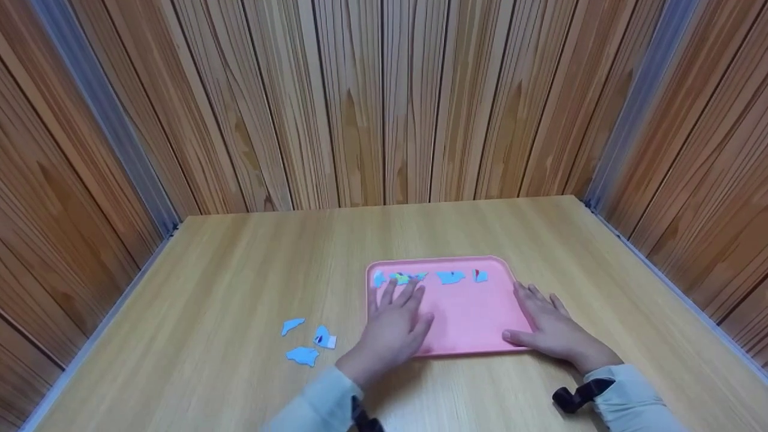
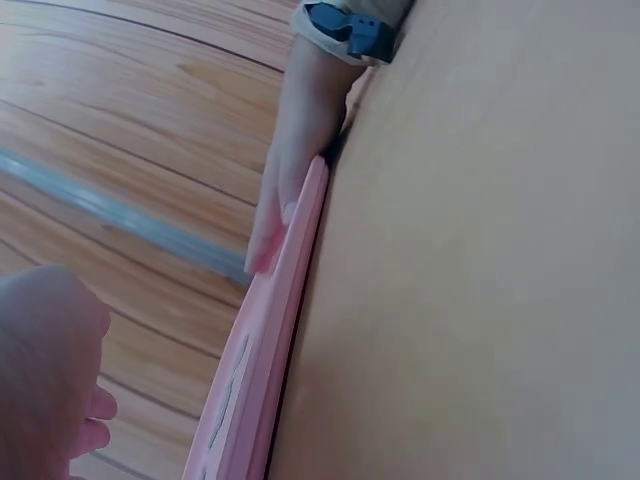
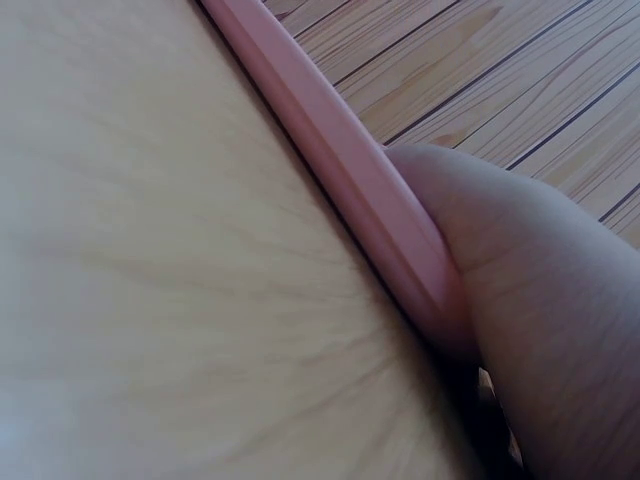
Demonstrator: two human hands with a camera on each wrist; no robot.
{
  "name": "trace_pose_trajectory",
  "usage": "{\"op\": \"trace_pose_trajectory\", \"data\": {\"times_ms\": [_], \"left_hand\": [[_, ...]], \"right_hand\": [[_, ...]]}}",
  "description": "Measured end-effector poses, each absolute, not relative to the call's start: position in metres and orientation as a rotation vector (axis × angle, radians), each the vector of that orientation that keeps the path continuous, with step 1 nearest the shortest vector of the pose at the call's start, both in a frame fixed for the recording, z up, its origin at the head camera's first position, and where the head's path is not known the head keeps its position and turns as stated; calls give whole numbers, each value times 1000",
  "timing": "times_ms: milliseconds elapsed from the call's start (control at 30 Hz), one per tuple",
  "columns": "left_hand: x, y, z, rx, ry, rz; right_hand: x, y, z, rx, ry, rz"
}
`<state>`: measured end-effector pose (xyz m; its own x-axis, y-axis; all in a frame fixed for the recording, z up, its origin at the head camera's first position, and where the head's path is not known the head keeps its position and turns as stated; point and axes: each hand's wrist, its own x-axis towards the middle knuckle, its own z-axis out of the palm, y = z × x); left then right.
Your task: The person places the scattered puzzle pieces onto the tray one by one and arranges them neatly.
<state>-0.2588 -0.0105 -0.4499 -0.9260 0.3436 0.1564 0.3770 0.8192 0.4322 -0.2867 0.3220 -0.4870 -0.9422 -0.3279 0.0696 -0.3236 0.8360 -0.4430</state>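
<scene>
A pink tray (image 1: 468,318) lies on the table, with several flat, irregular blue pieces, like puzzle pieces, in a row along its far side. One is plain blue (image 1: 450,277); another piece (image 1: 480,275) carries a red mark. My left hand (image 1: 393,327) is over the tray's left part, fingers spread toward a multicoloured piece (image 1: 401,278) that they partly cover; whether they touch it I cannot tell. At the tray's near right corner, my right hand (image 1: 549,330) rests on the rim, thumb over the corner and fingers extended along the right side. In the right wrist view, the hand (image 3: 540,270) touches the tray rim (image 3: 350,170).
Three loose pieces lie left of the tray: a narrow blue one (image 1: 292,326), one with a white corner (image 1: 324,341) and a wider blue one (image 1: 302,356). Wood-panelled walls (image 1: 384,102) enclose the back and sides of the wooden table (image 1: 240,270).
</scene>
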Motion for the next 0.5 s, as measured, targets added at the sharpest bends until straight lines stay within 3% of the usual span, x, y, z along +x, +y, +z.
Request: {"op": "trace_pose_trajectory", "data": {"times_ms": [500], "left_hand": [[-257,-127,-466,-306,-2891,-808]], "right_hand": [[-288,322,-485,-493,2976,-717]]}}
